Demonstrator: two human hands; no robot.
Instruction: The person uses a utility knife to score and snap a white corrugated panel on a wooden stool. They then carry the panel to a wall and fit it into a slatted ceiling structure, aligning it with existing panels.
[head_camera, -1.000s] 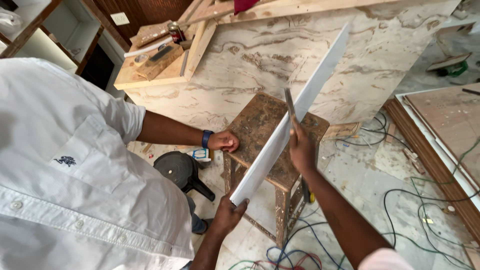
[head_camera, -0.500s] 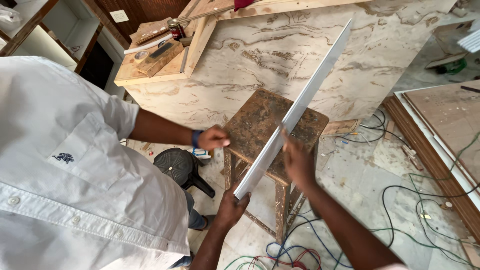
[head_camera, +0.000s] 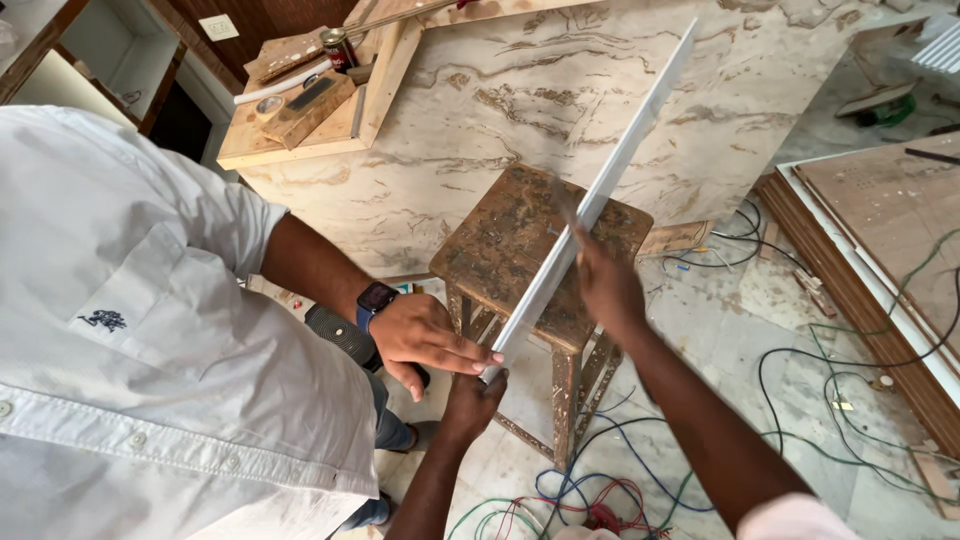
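A long white strip leans diagonally over a stained wooden stool. My left hand grips the strip's lower end from below. My right hand is closed around a thin flat tool, blurred by motion, which it presses against the strip's edge above the stool seat. A co-worker in a white shirt stands at the left. The co-worker's hand, with a dark watch on the wrist, rests its fingers on the strip's lower end just above my left hand.
A marble-patterned slab stands behind the stool. A wooden board with a can and small tools lies at the back left. Loose coloured cables cover the floor. Wooden panels lie at the right.
The co-worker's hand has left the stool's edge and come down to the strip's lower end. My right hand has moved down and back up along the strip with the tool.
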